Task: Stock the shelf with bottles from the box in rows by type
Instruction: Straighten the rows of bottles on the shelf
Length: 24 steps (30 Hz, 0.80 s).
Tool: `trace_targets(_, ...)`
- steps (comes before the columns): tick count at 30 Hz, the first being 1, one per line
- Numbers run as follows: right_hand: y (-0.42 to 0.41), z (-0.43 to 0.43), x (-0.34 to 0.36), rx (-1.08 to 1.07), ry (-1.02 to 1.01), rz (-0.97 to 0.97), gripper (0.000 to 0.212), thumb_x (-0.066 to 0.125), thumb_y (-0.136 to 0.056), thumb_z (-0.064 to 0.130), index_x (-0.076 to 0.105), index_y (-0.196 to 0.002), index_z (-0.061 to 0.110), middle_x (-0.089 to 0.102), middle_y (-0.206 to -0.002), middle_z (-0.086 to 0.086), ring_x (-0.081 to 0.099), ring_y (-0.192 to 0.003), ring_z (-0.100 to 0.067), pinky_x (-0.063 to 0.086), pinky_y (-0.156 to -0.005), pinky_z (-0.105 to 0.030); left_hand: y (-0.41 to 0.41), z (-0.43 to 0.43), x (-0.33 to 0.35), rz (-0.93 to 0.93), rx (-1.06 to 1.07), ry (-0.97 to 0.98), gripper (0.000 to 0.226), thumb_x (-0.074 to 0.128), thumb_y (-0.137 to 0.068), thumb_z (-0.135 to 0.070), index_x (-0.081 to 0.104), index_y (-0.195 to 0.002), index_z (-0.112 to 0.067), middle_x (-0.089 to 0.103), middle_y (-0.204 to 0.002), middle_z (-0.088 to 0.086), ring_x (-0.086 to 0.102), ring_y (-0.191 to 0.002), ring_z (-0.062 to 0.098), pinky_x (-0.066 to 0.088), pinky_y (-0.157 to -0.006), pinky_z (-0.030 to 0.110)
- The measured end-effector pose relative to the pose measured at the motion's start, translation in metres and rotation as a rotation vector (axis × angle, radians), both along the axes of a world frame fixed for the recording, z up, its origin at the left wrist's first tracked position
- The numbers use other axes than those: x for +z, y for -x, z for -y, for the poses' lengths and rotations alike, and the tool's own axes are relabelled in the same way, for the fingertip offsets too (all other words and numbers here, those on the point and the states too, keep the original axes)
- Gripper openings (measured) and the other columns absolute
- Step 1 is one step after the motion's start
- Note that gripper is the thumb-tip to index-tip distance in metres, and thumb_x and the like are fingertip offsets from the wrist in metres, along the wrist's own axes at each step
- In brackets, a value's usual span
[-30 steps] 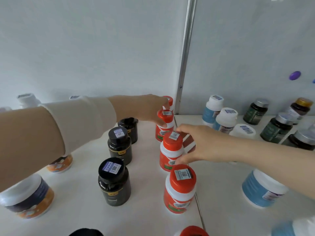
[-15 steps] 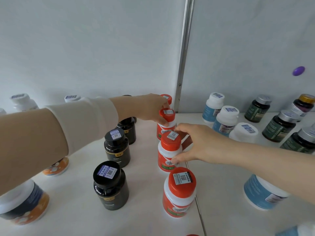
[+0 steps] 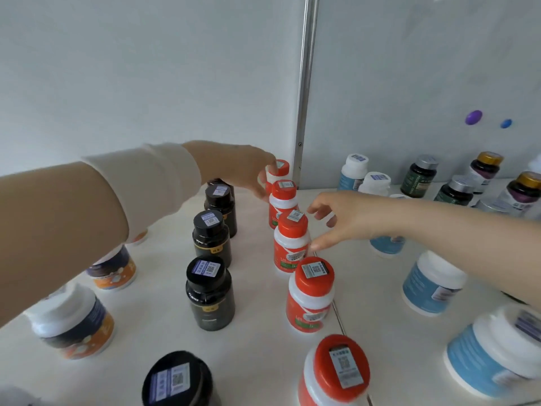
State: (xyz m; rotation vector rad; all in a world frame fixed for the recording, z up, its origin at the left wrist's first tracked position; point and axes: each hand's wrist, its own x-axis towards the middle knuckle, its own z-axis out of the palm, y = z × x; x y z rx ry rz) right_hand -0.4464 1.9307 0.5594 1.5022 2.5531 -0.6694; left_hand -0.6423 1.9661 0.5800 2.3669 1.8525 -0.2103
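Note:
A row of red-capped bottles runs front to back along the middle of the white shelf (image 3: 257, 341). My left hand (image 3: 240, 168), in a cream sleeve, reaches in from the left and its fingers curl round the rearmost red bottle (image 3: 279, 168) by the back wall. Just in front of that bottle stands the second red bottle (image 3: 284, 197). My right hand (image 3: 351, 221) hovers beside the third red bottle (image 3: 291, 238). Its fingers are spread off the cap and only the thumb tip touches the side. Two more red bottles (image 3: 310, 294) stand nearer.
A row of black bottles (image 3: 209, 291) stands left of the red row. Orange-and-white jars (image 3: 73, 323) sit far left. Blue jars (image 3: 433, 282), dark green bottles (image 3: 420, 174) and gold-capped bottles (image 3: 484, 168) fill the right. A metal post (image 3: 304, 83) splits the back wall.
My right hand has let go of the third red bottle and its fingers have lifted off the cap. My left hand has shifted from the second red bottle to the rearmost one.

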Motion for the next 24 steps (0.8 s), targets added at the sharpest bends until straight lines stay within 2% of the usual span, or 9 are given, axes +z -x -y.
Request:
trace_targets(2,-0.002,0.004,0.012,0.003,-0.116,0.159,0.072,0.067,-0.081,0.040,0.034,-0.140,0.015,0.042,-0.143,-0.002,0.047,-0.124,-0.018,0.038,-0.095,-0.024,0.003,0.014,0.020,-0.131,-0.030,-0.007,0.054,0.066,-0.085,-0.031,0.044,-0.132,-0.020,0.059,-0.121,-0.002,0.052,-0.102,0.016,0.041,-0.092,0.030)
trace_targets(5,-0.001,0.017,0.027,0.005,-0.281,0.279,0.066,0.064,-0.083,0.040,0.040,-0.136,0.009,0.048,-0.138,-0.009,0.049,-0.122,-0.024,0.041,-0.101,-0.031,0.014,0.039,0.038,-0.269,-0.015,-0.061,0.050,0.063,-0.087,-0.029,0.042,-0.132,-0.023,0.057,-0.122,-0.003,0.054,-0.108,0.020,0.044,-0.096,0.040)
trace_targets(10,0.005,0.052,0.041,-0.011,-0.483,0.288,0.056,0.064,-0.085,0.036,0.045,-0.131,0.009,0.051,-0.128,-0.012,0.052,-0.113,-0.027,0.045,-0.087,-0.034,0.024,0.098,0.041,-0.339,-0.010,-0.067,0.041,0.060,-0.088,-0.029,0.047,-0.127,-0.025,0.058,-0.119,-0.005,0.056,-0.107,0.021,0.046,-0.095,0.043)
trace_targets(12,0.007,0.069,0.044,-0.001,-0.519,0.243,0.057,0.064,-0.085,0.035,0.043,-0.132,0.011,0.049,-0.128,-0.012,0.053,-0.112,-0.027,0.043,-0.084,-0.034,0.028,0.119,0.036,-0.290,0.003,-0.041,0.041,0.061,-0.088,-0.027,0.048,-0.127,-0.023,0.058,-0.118,-0.003,0.055,-0.105,0.019,0.046,-0.095,0.039)
trace_targets(14,0.011,0.085,0.050,0.019,-0.547,0.195,0.057,0.064,-0.085,0.034,0.043,-0.133,0.011,0.049,-0.129,-0.012,0.053,-0.113,-0.028,0.043,-0.084,-0.034,0.030,0.140,0.034,-0.162,0.014,-0.047,0.042,0.062,-0.088,-0.027,0.048,-0.127,-0.021,0.060,-0.118,-0.001,0.054,-0.102,0.017,0.045,-0.096,0.036)
trace_targets(18,0.026,0.117,0.059,0.052,-0.577,0.140,0.057,0.065,-0.084,0.035,0.044,-0.132,0.013,0.050,-0.127,-0.011,0.054,-0.109,-0.027,0.045,-0.082,-0.034,0.034,0.173,0.026,-0.007,0.026,-0.038,0.046,0.062,-0.088,-0.027,0.047,-0.130,-0.018,0.061,-0.120,0.001,0.056,-0.109,0.020,0.042,-0.095,0.032)
trace_targets(21,0.037,0.149,0.054,0.070,-0.545,0.074,0.061,0.067,-0.082,0.037,0.041,-0.134,0.020,0.046,-0.133,-0.006,0.051,-0.115,-0.025,0.045,-0.088,-0.034,0.041,0.186,0.018,0.080,0.037,-0.046,0.053,0.063,-0.088,-0.029,0.041,-0.136,-0.018,0.058,-0.126,0.003,0.054,-0.114,0.021,0.041,-0.092,0.029)
trace_targets(24,0.043,0.188,0.030,0.077,-0.429,-0.091,0.065,0.069,-0.079,0.039,0.041,-0.135,0.023,0.044,-0.140,0.002,0.047,-0.124,-0.017,0.041,-0.098,-0.030,0.047,0.186,0.003,0.164,0.045,-0.049,0.062,0.062,-0.088,-0.032,0.034,-0.141,-0.017,0.053,-0.134,0.004,0.052,-0.119,0.022,0.040,-0.098,0.030)
